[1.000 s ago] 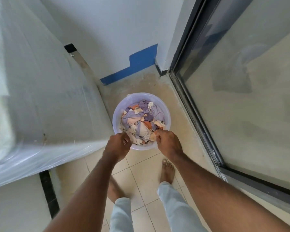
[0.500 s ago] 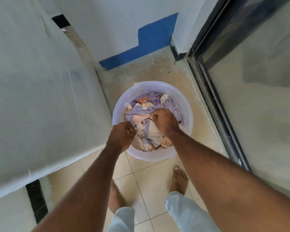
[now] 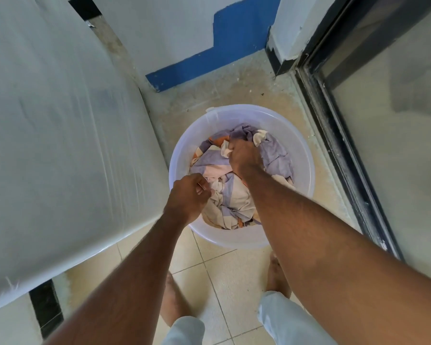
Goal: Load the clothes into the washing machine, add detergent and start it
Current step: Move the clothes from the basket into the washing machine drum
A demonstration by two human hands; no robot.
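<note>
A pale translucent bucket stands on the floor, filled with crumpled clothes in lilac, cream and orange. My right hand reaches deep into the bucket and grips a bunch of the cloth near the far side. At the bucket's near left rim my left hand has its fingers curled and pinches the edge of the cloth. The washing machine, wrapped in clear plastic film, fills the left of the view; its lid and controls are out of sight.
A dark-framed glass sliding door runs along the right. A white wall with a blue painted band closes the corner behind the bucket. My bare feet stand on beige floor tiles just before the bucket.
I have bent lower over the bucket. My right hand moved from the near rim further into the clothes and took hold of them; my left hand shifted slightly onto the cloth edge.
</note>
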